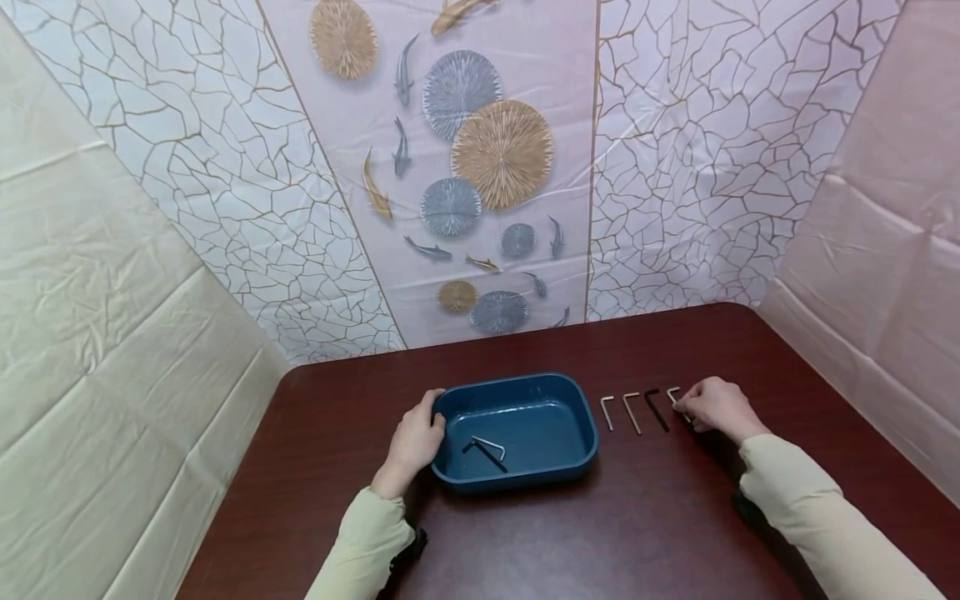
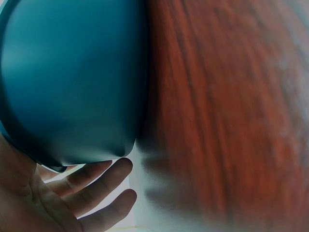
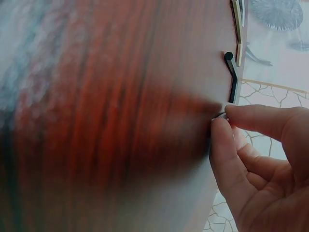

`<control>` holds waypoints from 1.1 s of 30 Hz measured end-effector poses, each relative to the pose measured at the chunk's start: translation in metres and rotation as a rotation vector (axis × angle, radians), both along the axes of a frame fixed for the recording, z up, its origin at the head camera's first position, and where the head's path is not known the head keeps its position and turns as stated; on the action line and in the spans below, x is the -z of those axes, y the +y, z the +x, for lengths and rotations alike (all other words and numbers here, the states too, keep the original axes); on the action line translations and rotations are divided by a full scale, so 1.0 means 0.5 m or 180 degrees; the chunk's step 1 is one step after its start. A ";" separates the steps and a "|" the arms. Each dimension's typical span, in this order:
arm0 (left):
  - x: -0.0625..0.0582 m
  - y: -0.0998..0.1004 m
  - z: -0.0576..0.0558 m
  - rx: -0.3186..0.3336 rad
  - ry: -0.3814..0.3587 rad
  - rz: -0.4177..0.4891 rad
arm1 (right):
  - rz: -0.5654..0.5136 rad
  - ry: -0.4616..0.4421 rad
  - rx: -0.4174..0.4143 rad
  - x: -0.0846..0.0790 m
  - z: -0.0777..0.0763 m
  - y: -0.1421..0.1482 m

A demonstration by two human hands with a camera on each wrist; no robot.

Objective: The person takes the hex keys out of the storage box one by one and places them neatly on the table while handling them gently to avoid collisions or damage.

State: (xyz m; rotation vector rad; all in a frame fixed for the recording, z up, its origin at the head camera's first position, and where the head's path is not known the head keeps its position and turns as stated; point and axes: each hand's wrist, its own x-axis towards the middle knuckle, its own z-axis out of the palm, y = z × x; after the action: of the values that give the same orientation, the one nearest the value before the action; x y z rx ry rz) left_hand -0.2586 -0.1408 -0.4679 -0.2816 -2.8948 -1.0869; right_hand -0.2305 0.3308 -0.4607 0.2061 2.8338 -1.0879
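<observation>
My left hand (image 1: 411,440) holds the left end of a blue tray (image 1: 517,481), thumb over the rim and fingers along the outer wall (image 2: 82,87). Inside the tray lie a black hex key (image 1: 492,457) and a silver hex key (image 1: 491,444), crossing each other. To the right, my right hand (image 1: 718,407) pinches another silver hex key (image 1: 672,392) between thumb and fingertips, low over the table. Its short bent end shows past the fingers; the rest is mostly hidden. In the right wrist view, only a small metal tip (image 3: 222,115) of it appears.
Between tray and right hand, a row of hex keys lies on the dark red table (image 1: 600,533): a silver one (image 1: 606,412), a brass-toned one (image 1: 632,412) and a black one (image 1: 656,410). A patterned cloth wall (image 1: 675,208) stands behind the table, with plain cloth at both sides.
</observation>
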 end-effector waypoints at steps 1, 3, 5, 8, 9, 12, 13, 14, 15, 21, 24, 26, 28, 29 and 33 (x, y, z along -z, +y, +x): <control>0.000 -0.001 0.000 0.0005 0.0000 0.0004 | -0.0015 0.0006 0.0001 0.000 0.000 0.000; 0.001 -0.001 0.000 0.0018 0.0011 0.0012 | -0.0017 0.0019 -0.0006 0.001 0.001 -0.001; 0.003 -0.003 0.001 0.0017 0.0018 0.0006 | -0.0029 0.0023 -0.0018 0.002 0.001 -0.001; 0.006 -0.004 0.001 0.0008 0.0008 -0.0020 | -0.0099 0.0006 -0.0037 0.006 0.003 0.001; 0.007 -0.005 0.001 0.0010 0.0004 -0.0028 | -0.0143 -0.0004 -0.0044 0.007 0.003 0.003; 0.008 -0.004 -0.001 0.0022 0.0004 -0.0041 | -0.0264 -0.0025 -0.0059 0.010 0.003 0.008; 0.008 -0.004 -0.002 0.0028 0.0015 -0.0035 | -0.0283 -0.0024 -0.0064 0.010 0.003 0.009; 0.007 -0.004 -0.003 0.0034 0.0025 -0.0032 | -0.0294 -0.0025 -0.0078 0.010 0.002 0.011; 0.007 -0.004 -0.004 0.0036 0.0036 -0.0027 | -0.0295 -0.0029 -0.0076 0.009 0.001 0.012; 0.006 -0.003 -0.007 0.0033 0.0052 -0.0010 | -0.0169 0.0029 -0.0073 -0.005 -0.004 0.015; 0.005 -0.003 -0.007 0.0026 0.0034 0.0008 | -0.0176 0.0064 -0.0101 -0.015 -0.008 0.011; 0.005 -0.003 -0.007 0.0023 0.0019 0.0008 | -0.0171 0.0090 -0.0141 -0.023 -0.010 0.007; 0.005 -0.004 -0.007 0.0024 0.0001 0.0004 | -0.0153 0.0118 -0.0177 -0.029 -0.014 -0.001; 0.005 -0.004 -0.007 0.0028 -0.0005 -0.0003 | -0.0147 0.0139 -0.0200 -0.033 -0.017 -0.005; 0.006 -0.005 -0.006 0.0039 -0.0008 -0.0019 | -0.0194 0.0233 -0.0301 -0.047 -0.032 -0.029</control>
State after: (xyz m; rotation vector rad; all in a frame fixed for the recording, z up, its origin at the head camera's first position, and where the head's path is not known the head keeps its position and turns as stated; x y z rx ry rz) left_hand -0.2617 -0.1435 -0.4707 -0.2989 -2.9029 -1.0815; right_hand -0.2468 0.3164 -0.4371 0.0276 2.8359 -1.1830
